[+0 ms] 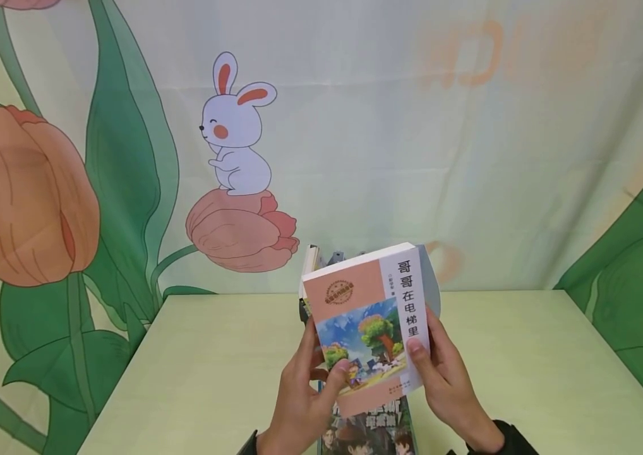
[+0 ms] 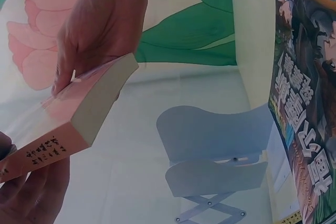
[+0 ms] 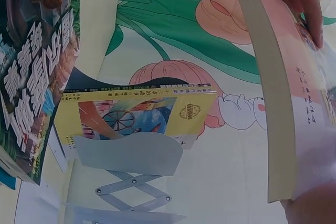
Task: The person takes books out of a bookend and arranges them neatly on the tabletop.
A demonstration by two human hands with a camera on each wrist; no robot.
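Observation:
A thick paperback book point(image 1: 358, 344) with a pink cover, a white strip of black lettering and a picture of trees is held up between both hands, tilted. My left hand point(image 1: 301, 395) grips its left lower edge, the thumb lying over the cover. On the right edge my right hand point(image 1: 449, 382) holds it, thumb near the lettering. The page block of this book shows in both wrist views. Below it lies a dark illustrated book point(image 1: 367, 436) with large white lettering, partly covered by the paperback and hand in the head view.
Behind the held book stands a grey-blue folding book rack point(image 3: 126, 153) with scissor-like links. Upright books, including a yellow-covered book point(image 3: 136, 116), stand at one end of it. The pale table point(image 1: 213, 360) meets a hanging backdrop point(image 1: 355, 158) printed with tulips and a rabbit.

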